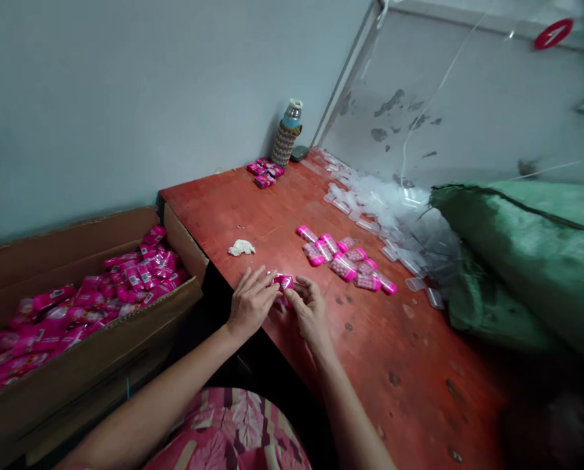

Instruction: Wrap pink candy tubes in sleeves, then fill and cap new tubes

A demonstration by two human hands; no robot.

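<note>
Along a red table [282, 212], a green sack [531, 241] bulges on the right and a cardboard box [100, 343] of pink packets [142, 274] stands at the left.
Clear plastic sleeves [394, 205] lie heaped against the sack, with pink-ended, bead-filled containers [343, 266] clustered nearer the hands. The left hand [254, 303] lies palm down, fingers stretched and slightly apart; whether they grip is hidden. The right hand's [312, 313] thumb and forefinger form a narrow pinch on a shiny pink packet [286, 281], which sits between both hands at the table's near edge.
</note>
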